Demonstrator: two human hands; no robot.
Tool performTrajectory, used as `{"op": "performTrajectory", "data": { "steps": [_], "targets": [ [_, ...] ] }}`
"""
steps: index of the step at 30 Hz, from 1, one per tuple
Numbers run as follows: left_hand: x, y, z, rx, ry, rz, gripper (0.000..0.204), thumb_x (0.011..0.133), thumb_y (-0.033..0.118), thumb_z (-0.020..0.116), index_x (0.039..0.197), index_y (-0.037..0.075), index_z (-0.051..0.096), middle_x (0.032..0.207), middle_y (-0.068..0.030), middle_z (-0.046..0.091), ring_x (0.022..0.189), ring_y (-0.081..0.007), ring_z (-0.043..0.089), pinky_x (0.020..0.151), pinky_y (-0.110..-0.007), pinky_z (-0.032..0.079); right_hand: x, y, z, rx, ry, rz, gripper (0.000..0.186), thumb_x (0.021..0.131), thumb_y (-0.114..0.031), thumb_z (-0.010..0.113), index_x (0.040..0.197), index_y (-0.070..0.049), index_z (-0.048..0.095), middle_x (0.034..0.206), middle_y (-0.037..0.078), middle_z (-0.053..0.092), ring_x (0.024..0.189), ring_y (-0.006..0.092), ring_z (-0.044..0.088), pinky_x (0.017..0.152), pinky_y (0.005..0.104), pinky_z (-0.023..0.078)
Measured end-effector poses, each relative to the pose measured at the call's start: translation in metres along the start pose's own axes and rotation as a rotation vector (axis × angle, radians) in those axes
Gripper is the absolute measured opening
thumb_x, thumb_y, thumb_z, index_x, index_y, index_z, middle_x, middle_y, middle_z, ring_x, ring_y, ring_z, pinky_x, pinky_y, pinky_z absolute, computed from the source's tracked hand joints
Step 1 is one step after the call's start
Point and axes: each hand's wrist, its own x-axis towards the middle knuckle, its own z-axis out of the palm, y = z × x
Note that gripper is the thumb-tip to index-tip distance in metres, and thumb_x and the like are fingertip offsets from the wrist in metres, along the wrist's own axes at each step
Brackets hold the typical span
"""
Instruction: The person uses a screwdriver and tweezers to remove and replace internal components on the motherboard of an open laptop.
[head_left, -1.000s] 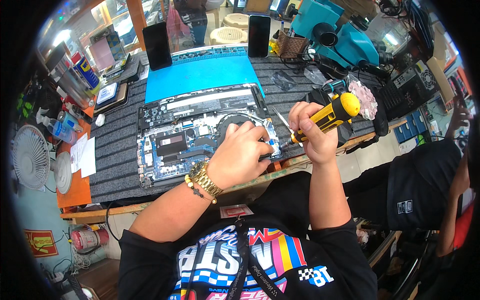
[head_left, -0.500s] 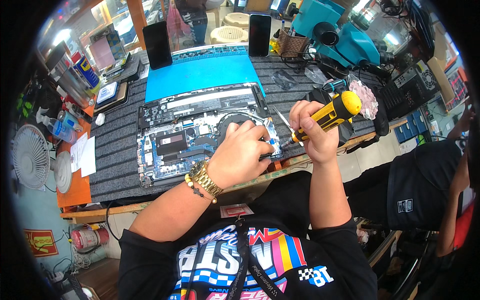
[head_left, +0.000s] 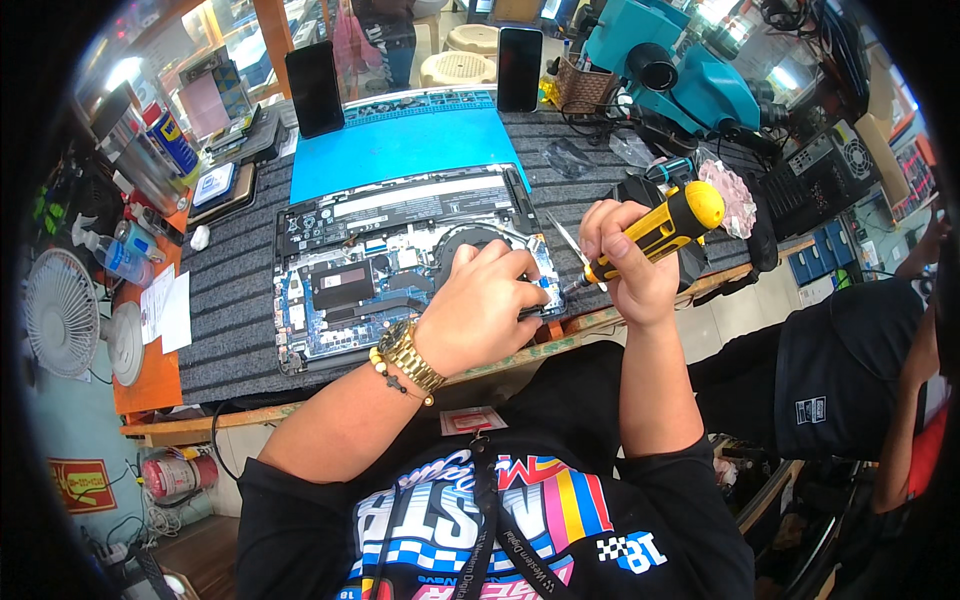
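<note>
Right hand [head_left: 628, 262] fingers wrapped tight on yellow-black screwdriver [head_left: 655, 232], tip pointing 8 o'clock at opened laptop [head_left: 400, 260]. Left hand [head_left: 478, 312] fingers curled, pressing laptop's lower right corner, grip contents can't tell. Laptop on grey mat [head_left: 230, 300], desk [head_left: 150, 380]; blue mat [head_left: 400, 145] at 12 o'clock.

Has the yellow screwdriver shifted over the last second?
No. The yellow screwdriver in the right hand keeps its tilt, tip at the near right corner of the opened laptop, beside the left hand.
</note>
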Motion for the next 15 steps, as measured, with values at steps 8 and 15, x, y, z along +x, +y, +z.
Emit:
{"op": "performTrajectory", "data": {
  "steps": [8,15],
  "targets": [
    [0.000,-0.002,0.001,-0.010,0.006,-0.001,0.024,0.082,0.019,0.088,0.106,0.015,0.087,0.117,-0.0012,0.073,0.113,-0.0250,0.062,0.097,-0.044,0.041,0.001,-0.005,-0.009,-0.023,0.034,-0.045,0.021,0.103,-0.020,0.077,0.097,-0.005,0.064,0.093,0.011,0.066,0.087,0.0169,0.060,0.082,0.0330,0.049],
    [-0.001,-0.002,0.001,0.001,0.012,0.009,0.023,0.083,0.019,0.088,0.106,0.015,0.087,0.116,-0.0003,0.072,0.113,-0.0242,0.062,0.095,-0.044,0.040,0.003,-0.010,-0.019,0.065,0.054,-0.118,0.033,0.110,-0.034,0.070,0.100,-0.003,0.061,0.094,0.013,0.063,0.088,0.0209,0.059,0.084,0.0369,0.049]
  ]
}}
